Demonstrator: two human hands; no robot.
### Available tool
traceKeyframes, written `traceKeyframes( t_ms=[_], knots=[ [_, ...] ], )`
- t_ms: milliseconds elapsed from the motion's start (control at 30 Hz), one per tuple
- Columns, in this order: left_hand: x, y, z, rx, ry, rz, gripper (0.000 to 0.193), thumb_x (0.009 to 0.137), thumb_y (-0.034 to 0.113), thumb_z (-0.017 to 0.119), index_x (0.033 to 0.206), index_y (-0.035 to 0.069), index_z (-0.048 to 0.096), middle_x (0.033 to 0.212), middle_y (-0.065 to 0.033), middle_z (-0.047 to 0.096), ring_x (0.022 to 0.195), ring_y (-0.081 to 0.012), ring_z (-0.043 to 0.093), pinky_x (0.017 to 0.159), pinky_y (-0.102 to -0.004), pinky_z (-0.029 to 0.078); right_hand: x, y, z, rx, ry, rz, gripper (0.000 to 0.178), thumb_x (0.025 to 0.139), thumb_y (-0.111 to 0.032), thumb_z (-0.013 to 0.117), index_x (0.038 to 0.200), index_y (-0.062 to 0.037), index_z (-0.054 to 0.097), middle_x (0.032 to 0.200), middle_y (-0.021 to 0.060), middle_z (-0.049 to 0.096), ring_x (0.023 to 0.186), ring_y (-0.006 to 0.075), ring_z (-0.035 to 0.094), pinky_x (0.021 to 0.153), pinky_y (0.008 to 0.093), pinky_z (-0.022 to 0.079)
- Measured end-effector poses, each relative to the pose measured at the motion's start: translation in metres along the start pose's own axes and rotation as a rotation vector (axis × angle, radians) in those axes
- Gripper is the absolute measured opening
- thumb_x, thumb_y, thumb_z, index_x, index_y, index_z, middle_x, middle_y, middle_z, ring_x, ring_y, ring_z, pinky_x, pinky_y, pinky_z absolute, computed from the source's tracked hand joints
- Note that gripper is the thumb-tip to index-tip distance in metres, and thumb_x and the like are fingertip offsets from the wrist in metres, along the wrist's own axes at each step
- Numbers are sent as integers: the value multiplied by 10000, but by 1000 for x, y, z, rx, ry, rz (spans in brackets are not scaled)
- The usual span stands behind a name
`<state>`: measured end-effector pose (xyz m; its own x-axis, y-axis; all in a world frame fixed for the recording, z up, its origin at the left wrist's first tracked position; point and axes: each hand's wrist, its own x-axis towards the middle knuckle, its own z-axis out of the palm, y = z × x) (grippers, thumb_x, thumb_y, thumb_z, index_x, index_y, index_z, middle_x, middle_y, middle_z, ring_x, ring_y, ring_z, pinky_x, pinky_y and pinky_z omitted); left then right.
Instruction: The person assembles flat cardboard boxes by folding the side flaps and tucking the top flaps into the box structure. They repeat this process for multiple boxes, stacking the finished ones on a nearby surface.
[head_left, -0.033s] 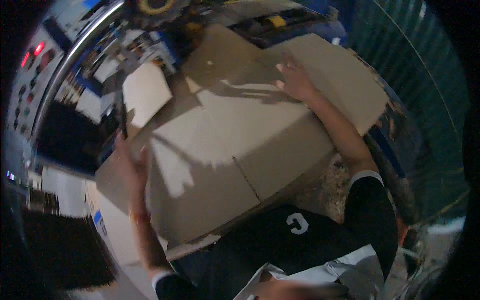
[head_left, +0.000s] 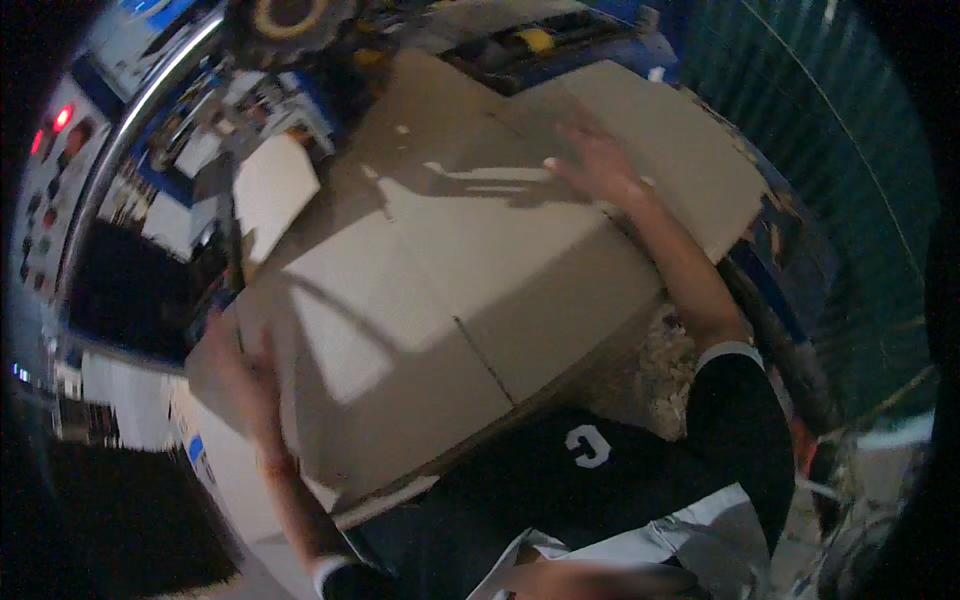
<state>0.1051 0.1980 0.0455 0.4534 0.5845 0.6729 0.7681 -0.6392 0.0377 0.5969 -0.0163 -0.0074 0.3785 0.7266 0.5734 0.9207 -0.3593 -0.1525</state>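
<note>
A large flat sheet of brown cardboard [head_left: 430,300] lies before me, with a crease and a short dark slit near its front edge. My left hand [head_left: 245,385] is at the sheet's left edge, its fingers apart and nothing in them; whether it touches the board I cannot tell. Over the far right part of the sheet, my right hand [head_left: 600,170] is spread, palm toward the board, and also holds nothing. Shadows of my arms and fingers fall across the cardboard.
A smaller pale cardboard piece [head_left: 275,190] stands past the left side, beside a curved metal rail [head_left: 140,105]. A control panel [head_left: 45,205] with red lights is at far left. Dark machine parts with a round wheel [head_left: 285,20] sit behind. Green corrugated sheeting [head_left: 830,180] rises at right.
My left hand has shifted slightly outward and toward me, and its finger shadow on the board has faded. My right hand stays nearly in place. The whole view has shifted a little.
</note>
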Motion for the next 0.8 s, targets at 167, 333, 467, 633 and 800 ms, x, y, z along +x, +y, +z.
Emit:
traceKeyframes(
  t_ms=[167, 333, 467, 633, 800],
  knots=[
    [-181, -134, -59, 420, 296, -609, 546, 790, 269, 658, 1247, 45, 459, 1119, -172, 525, 1024, -316, 486, 908, -382, 360, -124, 68, -62, 94, 322, 804, 761, 809, -476, 557, 1376, -46, 288, 1412, 234, 266, 1340, 364, 181, 1072, 429, 228],
    [-334, -215, -66, 853, -375, -432, 475, 806, 310, 589, 1256, 187, 502, 904, -85, 614, 797, -250, 569, 719, -339, 467, -155, 93, -43, -236, 132, 859, 717, 785, -421, 603, 1365, -95, 337, 1381, 224, 329, 1293, 398, 252, 1036, 457, 277],
    [-313, -207, -76, -41, -142, -1020, 684, 796, 465, 622, 1257, 8, 404, 1123, -178, 486, 933, -268, 500, 734, -386, 480, -132, 108, -55, -221, 322, 674, 612, 772, -341, 625, 1327, -184, 422, 1272, 233, 452, 1094, 370, 472, 911, 448, 398],
    [-245, -117, -102, -350, 464, -1097, 744, 820, 425, 599, 1361, 10, 300, 1335, -224, 354, 1138, -319, 450, 878, -380, 435, -75, 118, -87, 963, 1062, 572, 356, 741, -131, 649, 1073, -38, 563, 972, 103, 591, 866, 272, 566, 750, 369, 462],
    [-211, -124, -110, -1195, 730, -1102, 391, 876, 188, 524, 1214, -2, 477, 1175, -155, 510, 1045, -255, 514, 890, -369, 428, -47, 119, -145, 1367, 570, 878, 414, 732, -12, 604, 1134, -25, 502, 1027, 98, 577, 928, 250, 563, 808, 374, 454]
  ],
)
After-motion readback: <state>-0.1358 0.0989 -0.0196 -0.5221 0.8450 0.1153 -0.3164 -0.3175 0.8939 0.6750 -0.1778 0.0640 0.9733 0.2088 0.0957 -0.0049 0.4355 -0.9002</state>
